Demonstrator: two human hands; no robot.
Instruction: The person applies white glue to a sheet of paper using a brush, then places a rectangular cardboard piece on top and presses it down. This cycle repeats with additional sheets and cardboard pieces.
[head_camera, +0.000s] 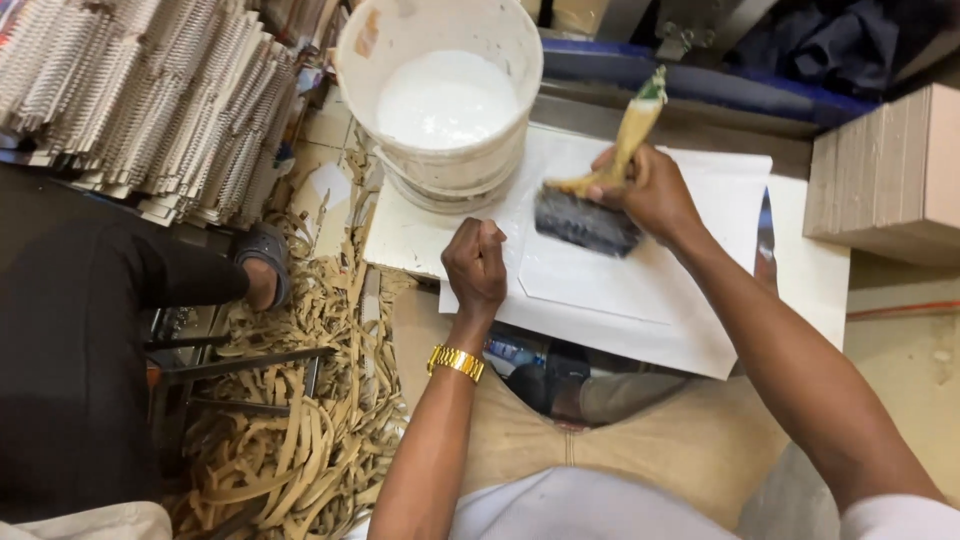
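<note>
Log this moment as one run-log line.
right hand: grips brush, bristles on white sheet | left hand: fist pressing sheet edge | bucket: white paste, behind sheet | floor: cardboard strips

orange label (367, 32) on white bucket rim (520, 40)

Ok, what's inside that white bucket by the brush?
The white bucket holds a smooth white liquid, likely paste. Its depth and anything beneath the surface are hidden.
</note>
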